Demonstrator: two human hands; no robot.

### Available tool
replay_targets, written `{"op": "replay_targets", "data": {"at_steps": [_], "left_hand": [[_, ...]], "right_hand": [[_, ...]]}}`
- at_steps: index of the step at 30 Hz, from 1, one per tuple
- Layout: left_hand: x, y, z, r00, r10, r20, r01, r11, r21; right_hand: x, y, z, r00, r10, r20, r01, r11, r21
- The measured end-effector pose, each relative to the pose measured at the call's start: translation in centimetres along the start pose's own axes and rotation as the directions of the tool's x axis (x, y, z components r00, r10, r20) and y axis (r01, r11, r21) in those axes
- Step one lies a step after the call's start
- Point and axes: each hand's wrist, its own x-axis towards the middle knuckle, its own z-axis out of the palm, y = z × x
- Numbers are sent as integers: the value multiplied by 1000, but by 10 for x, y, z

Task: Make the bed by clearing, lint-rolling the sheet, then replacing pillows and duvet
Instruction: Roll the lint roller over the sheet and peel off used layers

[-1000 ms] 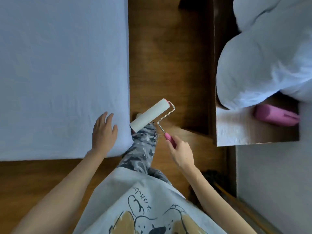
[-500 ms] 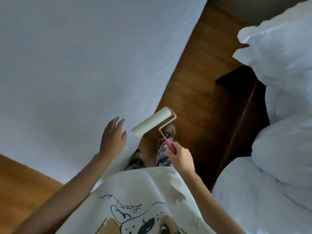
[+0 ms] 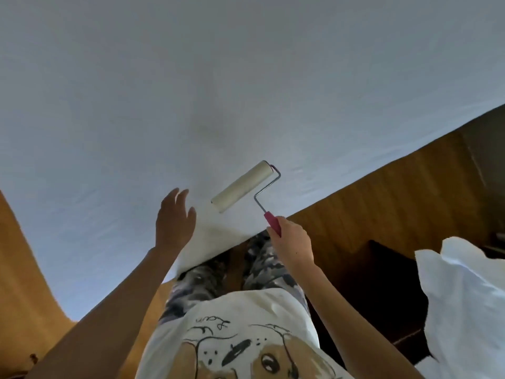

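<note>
A white sheet (image 3: 218, 91) covers the bed and fills most of the view, above a wooden floor (image 3: 382, 192). White bedding (image 3: 464, 302) is piled at the lower right. The left hand (image 3: 175, 220) is over the sheet's near corner, fingers relaxed. The right hand (image 3: 292, 242) grips the pink handle of a lint roller (image 3: 243, 187), its roll over the sheet.

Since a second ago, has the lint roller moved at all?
Yes. The lint roller, gripped by the right hand, was over the wooden floor beside the bed corner; now it hangs over the white sheet, inside the bed edge.
</note>
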Motion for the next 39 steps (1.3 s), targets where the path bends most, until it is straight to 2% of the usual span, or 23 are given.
{"op": "replay_targets", "data": {"at_steps": [4,10,16,20,24,30,39], "left_hand": [[49,-11,20,990,-114,-82,107,991,-83],[141,-67,67,966,-141,-216,124,988,-92],[205,-100,108,912,-75,-403,73,997,-19],[217,-122,136,867,-38,-497,74,996,52],[222,-124,147,822,-8,-570,77,992,98],[221,-124,146,818,-6,-575,75,993,96],[221,-122,146,808,-13,-589,81,993,90]], "right_hand": [[63,-29,1,986,-166,13,167,983,-81],[175,-88,42,922,-350,-165,337,936,-105],[267,-145,56,873,-396,-285,373,918,-134],[299,-154,74,864,-418,-281,368,905,-214],[296,-131,96,881,-379,-282,335,922,-191],[251,-60,108,872,-354,-339,335,935,-116],[150,69,110,945,-222,-242,191,971,-146]]}}
